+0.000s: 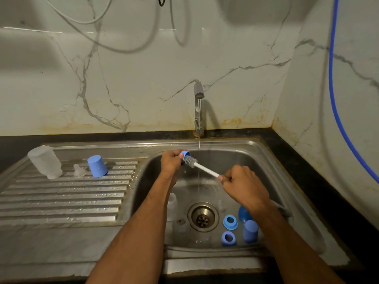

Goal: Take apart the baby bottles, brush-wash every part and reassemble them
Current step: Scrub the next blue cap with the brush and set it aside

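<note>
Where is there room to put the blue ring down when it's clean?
The ribbed steel drainboard is bare in front of the clear bottle, clear teat and blue cap. The basin floor right of the drain is crowded with blue rings.

Steel sink (254, 148) unit with ribbed drainboard (61, 193)

Left of the basin: clear bottle (45, 162), teat (79, 170), blue cap (97, 166). Around the drain (202, 216): two blue rings (230, 222), another cap (250, 231).

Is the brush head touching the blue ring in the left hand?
Touching: the head view shows the brush head pushed into the blue ring that the left hand holds.
</note>
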